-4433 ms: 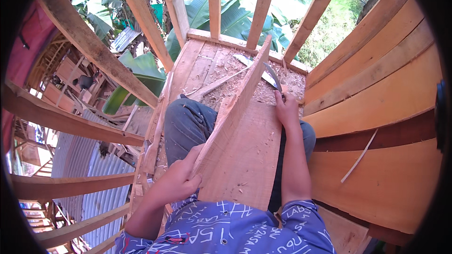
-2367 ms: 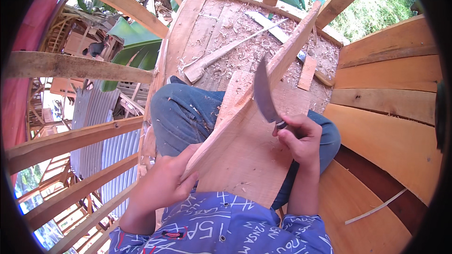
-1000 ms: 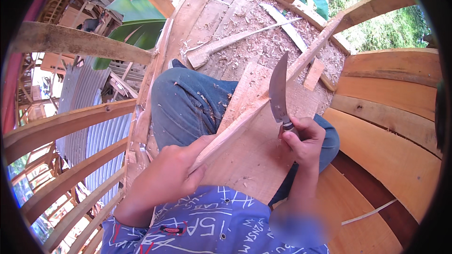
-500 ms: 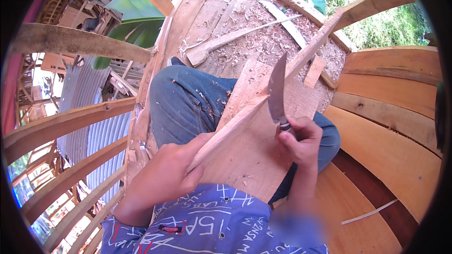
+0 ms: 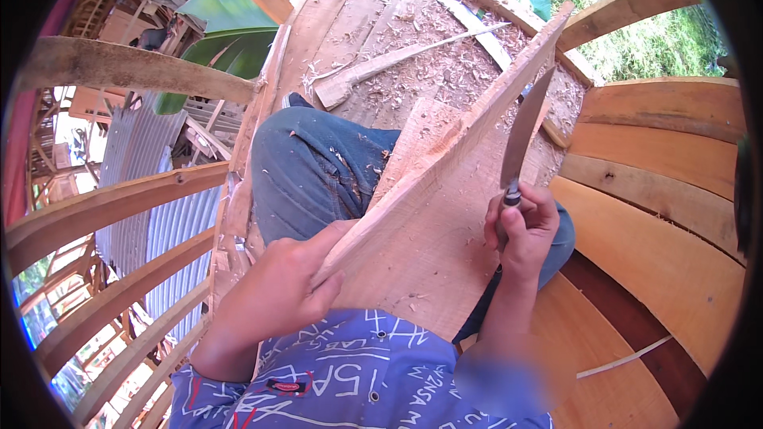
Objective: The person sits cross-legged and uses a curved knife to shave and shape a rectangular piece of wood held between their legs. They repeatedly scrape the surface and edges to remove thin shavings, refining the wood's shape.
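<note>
A long, thin wooden plank (image 5: 469, 139) slants up and away across my lap, its narrow rough-cut edge turned upward. My left hand (image 5: 298, 274) is closed around its near end, thumb on the right face. In my right hand (image 5: 524, 226) is a large knife (image 5: 524, 131) with a broad, slightly curved blade and a dark handle. The blade points up and away, to the right of the plank and seemingly apart from it. Beneath lies a wide board (image 5: 421, 262) across my legs, with a few chips on it. A smaller wood block (image 5: 421, 131) sits left of the plank.
Wood shavings (image 5: 453, 71) litter the plank floor ahead. A tapered wooden piece (image 5: 381, 67) and a pale flat strip (image 5: 481, 32) lie there. Slatted rails (image 5: 119, 214) rise at left, and a wall of curved boards (image 5: 652, 254) stands at right.
My right hand and the knife have moved right, away from the plank's edge, and the blade now leans rightward. The plank has tilted so its far end sits higher; my left hand keeps its hold.
</note>
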`<action>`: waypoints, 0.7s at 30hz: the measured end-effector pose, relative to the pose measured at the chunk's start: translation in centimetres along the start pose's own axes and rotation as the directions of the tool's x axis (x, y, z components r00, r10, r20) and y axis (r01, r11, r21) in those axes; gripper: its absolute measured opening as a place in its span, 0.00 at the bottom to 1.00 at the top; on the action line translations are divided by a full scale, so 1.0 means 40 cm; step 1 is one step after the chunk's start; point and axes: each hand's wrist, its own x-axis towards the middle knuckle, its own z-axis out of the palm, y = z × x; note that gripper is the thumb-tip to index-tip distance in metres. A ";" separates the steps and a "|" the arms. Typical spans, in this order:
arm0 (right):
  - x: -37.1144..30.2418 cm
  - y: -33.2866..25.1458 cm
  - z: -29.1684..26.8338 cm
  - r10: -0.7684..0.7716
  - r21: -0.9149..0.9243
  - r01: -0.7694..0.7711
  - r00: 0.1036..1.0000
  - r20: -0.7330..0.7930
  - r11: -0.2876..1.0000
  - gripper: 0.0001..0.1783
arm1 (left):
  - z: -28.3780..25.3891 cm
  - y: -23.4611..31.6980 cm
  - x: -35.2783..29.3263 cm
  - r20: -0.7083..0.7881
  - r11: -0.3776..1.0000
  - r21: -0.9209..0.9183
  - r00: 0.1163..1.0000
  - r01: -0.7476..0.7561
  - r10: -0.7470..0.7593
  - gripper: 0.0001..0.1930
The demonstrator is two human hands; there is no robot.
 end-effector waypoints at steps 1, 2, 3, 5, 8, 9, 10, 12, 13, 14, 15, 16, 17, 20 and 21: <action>0.003 -0.001 0.004 -0.018 -0.067 0.011 0.995 -0.094 0.998 0.19 | -0.001 0.000 -0.001 0.005 1.000 0.014 1.000 0.007 -0.007 0.24; -0.001 0.002 0.002 -0.012 -0.100 0.006 0.998 -0.066 0.995 0.19 | -0.001 -0.002 -0.001 0.000 1.000 0.017 1.000 0.000 0.000 0.24; -0.009 0.009 -0.004 -0.006 -0.134 0.001 0.999 -0.039 0.991 0.19 | 0.000 -0.005 -0.001 -0.005 1.000 0.019 1.000 -0.007 0.007 0.24; -0.023 0.018 -0.018 0.014 -0.315 -0.001 0.999 0.040 0.949 0.19 | 0.001 -0.004 -0.001 -0.009 1.000 0.016 1.000 -0.005 0.005 0.24; -0.029 0.007 -0.019 0.049 -0.382 -0.024 0.997 0.054 0.924 0.19 | 0.008 0.009 -0.002 -0.023 1.000 0.016 1.000 -0.007 0.007 0.24; -0.027 0.005 -0.016 0.026 -0.326 -0.014 0.999 0.034 0.945 0.19 | 0.014 0.009 -0.003 -0.038 0.999 0.026 0.999 -0.028 0.029 0.25; -0.024 0.002 -0.011 0.006 -0.268 -0.002 1.000 0.013 0.963 0.18 | 0.018 0.008 -0.004 -0.053 0.998 0.037 0.997 -0.048 0.050 0.25; -0.023 0.001 0.007 0.003 -0.103 -0.007 0.999 -0.036 0.995 0.17 | 0.022 0.008 -0.001 -0.047 0.998 0.035 0.998 -0.050 0.052 0.26; -0.031 0.006 0.000 0.029 -0.124 -0.032 0.999 -0.022 0.992 0.17 | 0.023 0.009 0.000 -0.043 0.998 0.033 0.998 -0.051 0.052 0.26; -0.041 0.009 -0.002 0.111 -0.408 -0.073 0.991 0.071 0.910 0.16 | 0.022 0.011 -0.001 -0.051 0.998 0.040 0.998 -0.043 0.045 0.26; -0.040 0.003 -0.002 0.134 -0.391 -0.102 0.989 0.058 0.915 0.16 | 0.020 0.014 -0.002 -0.058 0.998 0.047 0.998 -0.035 0.038 0.26; -0.038 -0.002 -0.001 0.155 -0.371 -0.128 0.987 0.045 0.920 0.16 | 0.019 0.016 -0.003 -0.064 0.998 0.053 0.997 -0.027 0.031 0.26; -0.032 -0.010 -0.005 0.124 -0.417 -0.089 0.990 0.059 0.904 0.16 | 0.020 0.016 -0.005 -0.061 0.998 0.054 0.998 -0.026 0.030 0.25; -0.034 -0.009 0.002 0.089 -0.122 -0.088 0.996 0.007 0.989 0.16 | 0.023 0.015 -0.008 -0.058 0.998 0.051 0.998 -0.035 0.038 0.24; -0.033 -0.005 0.002 0.056 -0.079 -0.055 0.998 0.012 0.995 0.16 | 0.028 0.017 -0.006 -0.062 0.998 0.049 0.997 -0.046 0.049 0.25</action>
